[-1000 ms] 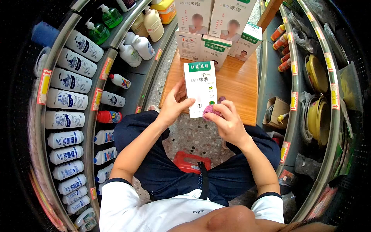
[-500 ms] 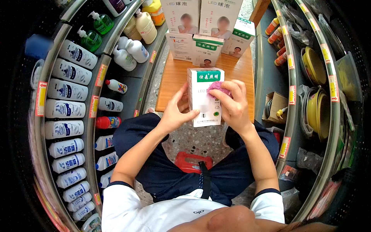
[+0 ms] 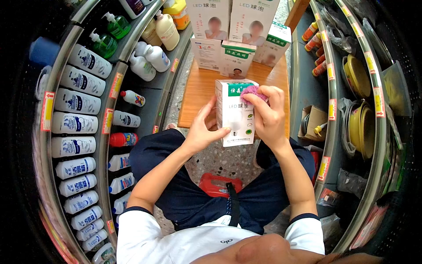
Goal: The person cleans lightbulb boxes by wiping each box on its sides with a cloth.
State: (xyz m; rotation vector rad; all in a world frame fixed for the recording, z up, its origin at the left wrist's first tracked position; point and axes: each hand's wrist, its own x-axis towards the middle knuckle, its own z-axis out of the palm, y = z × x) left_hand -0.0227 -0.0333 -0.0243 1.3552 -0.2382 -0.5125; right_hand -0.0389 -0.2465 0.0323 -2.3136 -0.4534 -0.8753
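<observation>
A white and green LED bulb box (image 3: 238, 115) stands upright in front of me, held off the front of the wooden table. My left hand (image 3: 204, 127) grips its left side, thumb across the lower front. In my right hand (image 3: 271, 115) is a bunched pink cloth (image 3: 255, 93), pinched between thumb and fingers. The cloth presses on the upper right of the box's front, covering part of the green label.
More bulb boxes (image 3: 236, 60) are stacked at the back of the wooden table (image 3: 198, 90). Shelves of white bottles (image 3: 79, 101) line the left; yellow pans (image 3: 361, 130) and spray cans (image 3: 313, 44) fill the right. A red plastic object (image 3: 215, 185) is beneath me.
My right hand has moved the pink cloth up and slightly right across the box front, uncovering the printed words. The box has turned and shifted slightly right in my left hand.
</observation>
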